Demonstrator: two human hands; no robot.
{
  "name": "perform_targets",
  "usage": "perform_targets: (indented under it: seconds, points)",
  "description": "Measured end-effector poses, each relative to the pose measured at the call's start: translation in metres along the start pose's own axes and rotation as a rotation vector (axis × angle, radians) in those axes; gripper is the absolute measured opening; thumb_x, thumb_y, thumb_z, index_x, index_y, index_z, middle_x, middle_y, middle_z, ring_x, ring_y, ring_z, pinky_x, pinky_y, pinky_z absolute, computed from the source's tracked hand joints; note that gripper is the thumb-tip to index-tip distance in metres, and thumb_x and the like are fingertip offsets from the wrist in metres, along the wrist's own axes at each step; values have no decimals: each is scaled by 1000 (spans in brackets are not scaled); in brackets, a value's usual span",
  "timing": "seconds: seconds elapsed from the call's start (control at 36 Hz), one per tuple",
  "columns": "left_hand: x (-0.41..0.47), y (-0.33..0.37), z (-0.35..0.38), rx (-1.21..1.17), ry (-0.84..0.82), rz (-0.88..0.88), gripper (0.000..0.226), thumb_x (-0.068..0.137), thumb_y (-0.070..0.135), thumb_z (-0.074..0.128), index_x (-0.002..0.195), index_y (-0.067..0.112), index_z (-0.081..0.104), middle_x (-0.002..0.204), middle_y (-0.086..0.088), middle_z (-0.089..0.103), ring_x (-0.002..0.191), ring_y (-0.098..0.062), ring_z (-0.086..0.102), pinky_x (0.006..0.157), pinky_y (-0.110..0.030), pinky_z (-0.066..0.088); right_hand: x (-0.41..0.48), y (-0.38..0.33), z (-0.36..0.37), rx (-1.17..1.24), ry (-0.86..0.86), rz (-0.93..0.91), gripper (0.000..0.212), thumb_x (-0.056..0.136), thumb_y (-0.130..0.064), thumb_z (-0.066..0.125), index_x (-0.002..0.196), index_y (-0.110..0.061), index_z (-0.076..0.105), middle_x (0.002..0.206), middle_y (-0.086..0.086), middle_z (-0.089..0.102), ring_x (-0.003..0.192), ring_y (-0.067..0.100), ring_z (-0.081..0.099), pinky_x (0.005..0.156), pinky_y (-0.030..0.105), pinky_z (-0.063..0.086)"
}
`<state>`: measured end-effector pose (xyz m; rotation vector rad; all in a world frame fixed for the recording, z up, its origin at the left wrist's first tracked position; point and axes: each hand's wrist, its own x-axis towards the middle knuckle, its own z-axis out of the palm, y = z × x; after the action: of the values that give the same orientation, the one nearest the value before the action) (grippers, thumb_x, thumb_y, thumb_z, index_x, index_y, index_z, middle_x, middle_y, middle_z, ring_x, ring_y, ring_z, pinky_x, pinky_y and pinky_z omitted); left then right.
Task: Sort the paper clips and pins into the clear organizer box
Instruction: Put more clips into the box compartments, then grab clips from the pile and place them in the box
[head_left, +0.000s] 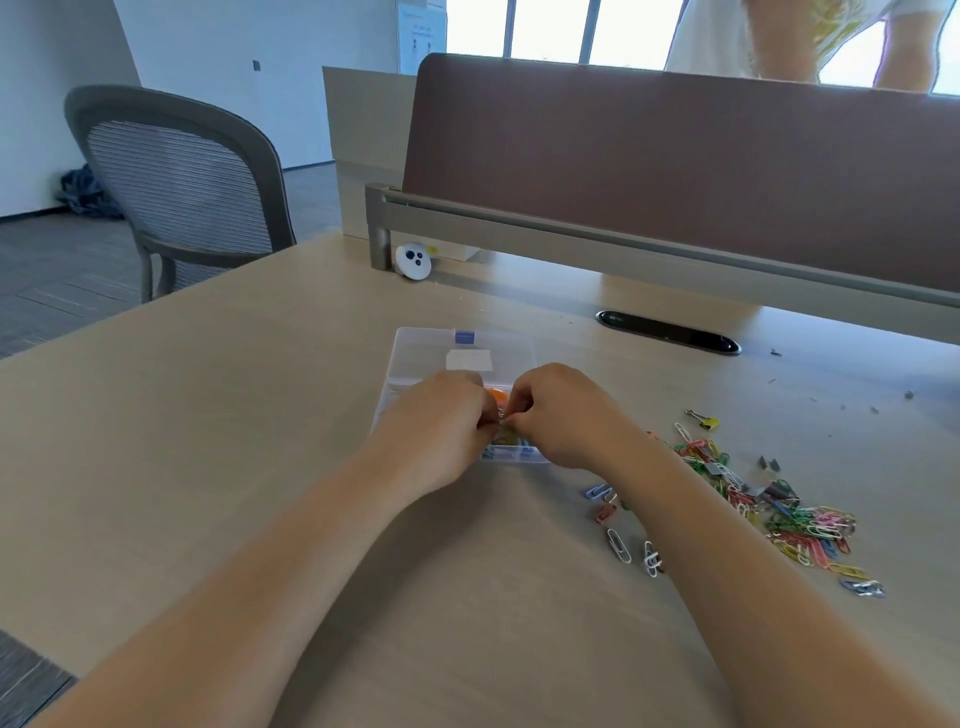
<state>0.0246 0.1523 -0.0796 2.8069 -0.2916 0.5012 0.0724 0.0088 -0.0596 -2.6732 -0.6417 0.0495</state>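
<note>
Basically mid-sort, pinching a tiny silvery clip (502, 419) between left hand (441, 431) and right hand (563, 415) over the box (415, 353), next probably dropping it into its slot carefully.

light: bright daylight from windows (550, 26) behind the partition (675, 171), panes blown out white | shadows: soft, faint, beneath the forearms on the desk (208, 467) | blur: left hand (441, 423) and right hand (563, 415) slightly smeared, small item (502, 422) pinched between them unreadable | edges: wide-angle stretch, forearms swell toward bottom edge
</note>
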Motion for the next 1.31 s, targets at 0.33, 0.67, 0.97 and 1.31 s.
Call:
perform_targets:
  seconds: [0.33, 0.67, 0.97, 1.31]
  points:
    - [15, 35, -11, -159, -24, -6, 13, 91, 23, 56, 84, 23, 66, 83, 11, 61, 78, -9, 55, 65, -23, 39, -31, 29, -42, 184, 100, 51, 14, 93, -17, 59, 90, -13, 73, 85, -1, 65, 79, 15, 59, 67, 24, 40]
    - [49, 128, 22, -293, -133, 96, 12, 91, 28, 58, 94, 23, 68, 90, 11, 62, 80, -5, 57, 72, -24, 45, -81, 121, -79, 102, 192, 276, 17, 94, -14, 58, 89, -7, 73, 83, 1, 64, 61, 6, 51, 49, 14, 34]
    - [87, 160, 49, -250, -202, 108, 16, 95, 25, 54, 104, 24, 67, 105, 9, 66, 90, -7, 59, 81, -24, 49, -47, 177, -71, 8, 179, 405, 17, 93, -14, 57, 101, -10, 71, 99, 5, 69, 87, 20, 64, 71, 28, 51]
    - [92, 166, 60, -222, -235, 141, 20, 96, 20, 51, 108, 20, 67, 108, 5, 65, 87, -8, 56, 75, -20, 40, -21, 183, -63, -153, 10, 395, 10, 88, -11, 63, 93, -3, 66, 94, 12, 67, 82, 26, 65, 78, 37, 57]
